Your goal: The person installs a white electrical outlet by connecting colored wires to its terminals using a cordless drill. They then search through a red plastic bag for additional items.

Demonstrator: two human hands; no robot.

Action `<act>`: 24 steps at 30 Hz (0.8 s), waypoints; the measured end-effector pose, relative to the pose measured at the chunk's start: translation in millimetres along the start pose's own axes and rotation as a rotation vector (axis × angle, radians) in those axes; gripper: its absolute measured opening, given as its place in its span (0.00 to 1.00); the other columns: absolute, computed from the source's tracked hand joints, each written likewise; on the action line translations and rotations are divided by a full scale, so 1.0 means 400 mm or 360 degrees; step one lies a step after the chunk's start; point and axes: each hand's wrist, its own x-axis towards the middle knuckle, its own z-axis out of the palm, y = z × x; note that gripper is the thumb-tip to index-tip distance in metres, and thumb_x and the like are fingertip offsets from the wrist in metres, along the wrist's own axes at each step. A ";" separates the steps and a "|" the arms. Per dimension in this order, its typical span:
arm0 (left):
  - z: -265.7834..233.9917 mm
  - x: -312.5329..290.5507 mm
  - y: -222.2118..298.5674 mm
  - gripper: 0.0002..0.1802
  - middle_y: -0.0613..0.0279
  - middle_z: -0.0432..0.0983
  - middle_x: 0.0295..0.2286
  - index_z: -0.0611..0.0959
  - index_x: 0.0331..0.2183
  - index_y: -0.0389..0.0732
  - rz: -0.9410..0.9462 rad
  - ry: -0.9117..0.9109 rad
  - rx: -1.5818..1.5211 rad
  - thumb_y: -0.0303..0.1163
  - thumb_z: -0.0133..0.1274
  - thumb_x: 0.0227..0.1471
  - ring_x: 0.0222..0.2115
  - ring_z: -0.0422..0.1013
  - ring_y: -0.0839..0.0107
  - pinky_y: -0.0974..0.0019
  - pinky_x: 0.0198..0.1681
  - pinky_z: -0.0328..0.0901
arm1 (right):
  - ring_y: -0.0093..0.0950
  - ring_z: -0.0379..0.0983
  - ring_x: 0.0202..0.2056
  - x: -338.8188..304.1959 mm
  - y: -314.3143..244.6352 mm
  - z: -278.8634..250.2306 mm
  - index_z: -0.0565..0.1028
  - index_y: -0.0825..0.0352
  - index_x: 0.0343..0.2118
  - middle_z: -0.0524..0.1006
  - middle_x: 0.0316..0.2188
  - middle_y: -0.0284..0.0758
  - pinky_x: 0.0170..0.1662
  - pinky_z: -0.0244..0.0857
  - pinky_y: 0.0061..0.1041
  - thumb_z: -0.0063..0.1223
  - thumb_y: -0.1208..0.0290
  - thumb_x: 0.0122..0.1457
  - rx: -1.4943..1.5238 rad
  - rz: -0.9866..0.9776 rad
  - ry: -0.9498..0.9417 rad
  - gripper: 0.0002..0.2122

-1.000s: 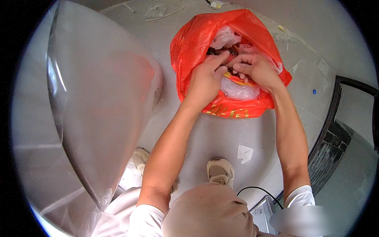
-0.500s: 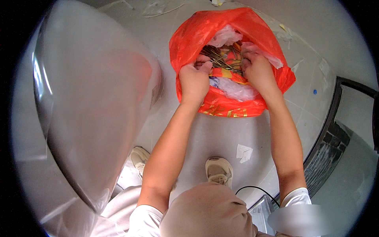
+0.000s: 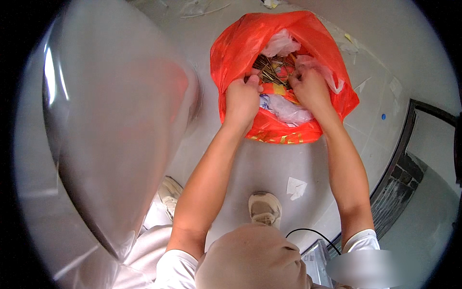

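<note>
A big red plastic bag with gold print stands on the floor with its mouth gaping. Inside lies a heap of long, thin, brass-coloured metal pieces, like nails or screws, beside a red-and-yellow inner plastic bag. My left hand reaches in at the left and is closed at the inner bag's edge, its thumb on top. My right hand is in the bag opposite, fingers curled down at the metal pieces; the fingertips hide what they hold. Crumpled clear plastic lies between my wrists.
A large glossy grey curved surface rises on the left. Near my shoe lies a torn white paper scrap. At the right are a blue cap-like disc and a dark-framed panel. A black cable curves by my right side.
My right hand has shifted slightly left, over the metal pieces. My left hand has moved a little right and down, and the bag's left side has shifted slightly right.
</note>
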 end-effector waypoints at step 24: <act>-0.028 -0.027 -0.013 0.03 0.63 0.76 0.30 0.79 0.37 0.35 -0.0107 -0.0092 -0.0189 0.20 0.55 0.60 0.28 0.72 0.74 0.68 0.34 0.66 | 0.48 0.81 0.34 0.015 -0.056 -0.014 0.84 0.66 0.32 0.83 0.30 0.48 0.39 0.73 0.47 0.63 0.58 0.57 -0.0513 0.0187 -0.0181 0.14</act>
